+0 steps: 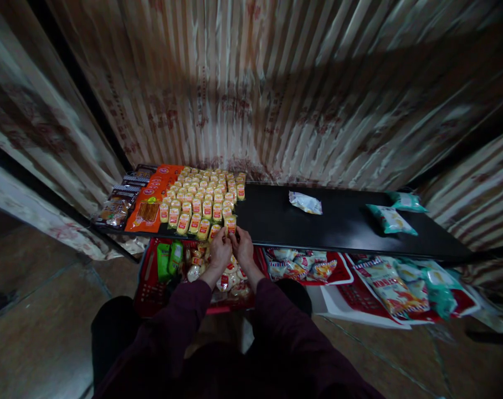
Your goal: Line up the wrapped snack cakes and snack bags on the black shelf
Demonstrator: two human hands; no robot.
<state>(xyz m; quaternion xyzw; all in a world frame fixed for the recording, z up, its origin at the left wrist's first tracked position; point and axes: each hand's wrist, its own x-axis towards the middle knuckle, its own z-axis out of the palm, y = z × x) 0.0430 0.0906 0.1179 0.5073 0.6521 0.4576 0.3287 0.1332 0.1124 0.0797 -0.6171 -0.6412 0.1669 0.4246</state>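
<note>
Head view: the left hand (pixel 221 250) and right hand (pixel 244 247) meet at the front edge of a black shelf (pixel 343 221). The fingertips of both are drawn together and pinch the lower end of a small yellow packet (pixel 230 224). This packet lies at the near right corner of the rows of like packets (pixel 201 194). Orange packs (pixel 152 202) lie just left of the rows. A red basket (pixel 149 288) of snacks sits below the hands. A white wrapper (pixel 305 203) and green bags (pixel 390 219) lie well apart to the right on the shelf.
</note>
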